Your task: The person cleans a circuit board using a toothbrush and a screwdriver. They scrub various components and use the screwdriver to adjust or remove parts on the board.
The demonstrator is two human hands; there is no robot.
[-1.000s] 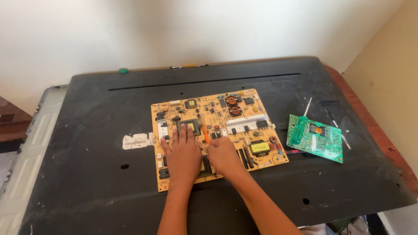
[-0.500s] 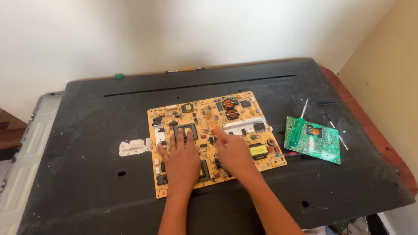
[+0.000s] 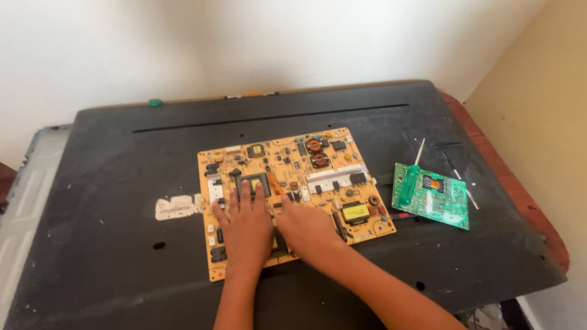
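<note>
Yellow circuit board (image 3: 292, 197) lies flat on the black panel (image 3: 108, 243) in the head view, my left hand (image 3: 244, 227) and right hand (image 3: 309, 229) pressed on it, fingers spread, gripping nothing. I judge it light, stiff, fragile; best held by bare edges.

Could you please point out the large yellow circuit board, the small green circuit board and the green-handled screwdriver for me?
yellow circuit board (image 3: 319, 166): head view, on its upper middle area.
green circuit board (image 3: 445, 203): head view, on its bare right part.
green-handled screwdriver (image 3: 408, 185): head view, on its handle.
</note>
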